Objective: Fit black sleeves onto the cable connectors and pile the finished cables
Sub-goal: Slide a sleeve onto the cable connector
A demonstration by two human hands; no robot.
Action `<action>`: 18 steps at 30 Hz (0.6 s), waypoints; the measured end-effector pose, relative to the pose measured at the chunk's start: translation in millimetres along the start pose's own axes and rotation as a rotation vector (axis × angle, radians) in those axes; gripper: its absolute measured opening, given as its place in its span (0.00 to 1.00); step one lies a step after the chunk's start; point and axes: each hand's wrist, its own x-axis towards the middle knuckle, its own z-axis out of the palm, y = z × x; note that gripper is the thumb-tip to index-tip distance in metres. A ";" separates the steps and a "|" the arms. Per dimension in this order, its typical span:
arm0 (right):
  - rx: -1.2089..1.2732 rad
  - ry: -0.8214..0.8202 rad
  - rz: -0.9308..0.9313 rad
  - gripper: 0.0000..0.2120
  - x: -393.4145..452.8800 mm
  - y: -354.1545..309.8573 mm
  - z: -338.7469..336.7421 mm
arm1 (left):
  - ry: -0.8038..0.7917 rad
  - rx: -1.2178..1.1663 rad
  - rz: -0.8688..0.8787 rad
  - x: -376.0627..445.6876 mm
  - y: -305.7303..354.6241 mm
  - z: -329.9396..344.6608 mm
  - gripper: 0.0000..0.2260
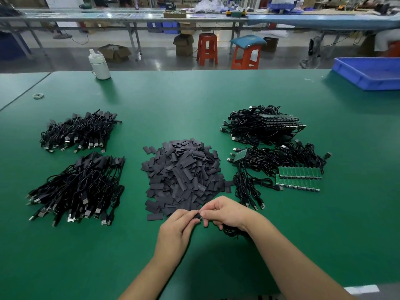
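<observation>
The surface (194, 100) is plain dark green. The heap of sleeves (184, 176) at its middle is matt charcoal black. The cable piles (80, 131) toward the left edge are black with silver plug tips; the cables (279, 159) toward the right edge carry bright green circuit boards (299, 172). A blue plastic tray (368, 73) sits at the far right corner, a white bottle (99, 66) at the far edge.

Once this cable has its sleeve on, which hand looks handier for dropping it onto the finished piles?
Probably the left hand. The two finished piles lie on the person's left side of the green table, nearer that hand. The right hand would have to cross over, and it sits closer to the unsleeved cables.
</observation>
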 end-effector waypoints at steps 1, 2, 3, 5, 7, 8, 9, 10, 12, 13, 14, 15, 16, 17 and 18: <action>0.004 0.008 0.000 0.09 -0.5 -0.1 0.5 | 0.002 -0.005 0.003 -0.2 -0.3 -0.1 0.10; 0.006 0.017 -0.001 0.09 -0.8 -0.1 1.1 | 0.007 -0.010 0.006 -0.6 -0.3 -0.4 0.10; 0.007 0.024 -0.001 0.09 -0.8 -0.2 1.6 | 0.014 -0.013 0.009 -0.8 -0.1 -0.5 0.09; 0.008 0.028 0.005 0.09 -1.3 -1.0 2.3 | 0.023 -0.016 0.017 -1.2 0.3 -0.8 0.09; 0.010 0.023 0.010 0.09 -2.0 -1.7 1.9 | 0.031 -0.014 0.028 -2.1 1.0 -1.0 0.09; 0.016 0.017 0.012 0.09 -2.3 -1.8 1.5 | 0.035 -0.013 0.032 -2.3 1.3 -1.1 0.09; 0.025 0.007 0.015 0.09 -3.1 -1.7 1.0 | 0.039 -0.013 0.035 -2.6 1.6 -1.2 0.09; 0.039 -0.004 0.016 0.10 -3.6 -1.4 0.5 | 0.041 -0.012 0.039 -2.6 1.9 -1.2 0.09; 0.081 -0.020 0.019 0.10 -4.7 -0.4 -0.4 | 0.044 -0.010 0.041 -2.2 2.2 -1.2 0.09; 0.112 -0.027 0.019 0.11 -5.2 0.1 -0.6 | 0.050 -0.010 0.037 -2.0 2.4 -1.1 0.08; 0.144 -0.034 0.018 0.11 -5.5 0.6 -0.8 | 0.059 -0.013 0.030 -1.7 2.4 -1.3 0.08; 0.167 -0.041 0.017 0.11 -6.0 1.1 -1.0 | 0.067 -0.013 0.026 -1.6 2.3 -1.4 0.08; 0.179 -0.047 0.016 0.11 -6.3 1.4 -1.0 | 0.071 -0.010 0.027 -1.5 2.3 -1.4 0.08; 0.181 -0.052 0.019 0.11 -6.5 1.2 -1.2 | 0.070 -0.004 0.028 -1.7 2.6 -1.3 0.08; 0.178 -0.052 0.026 0.11 -6.5 0.9 -1.1 | 0.067 0.000 0.028 -1.9 2.8 -1.2 0.08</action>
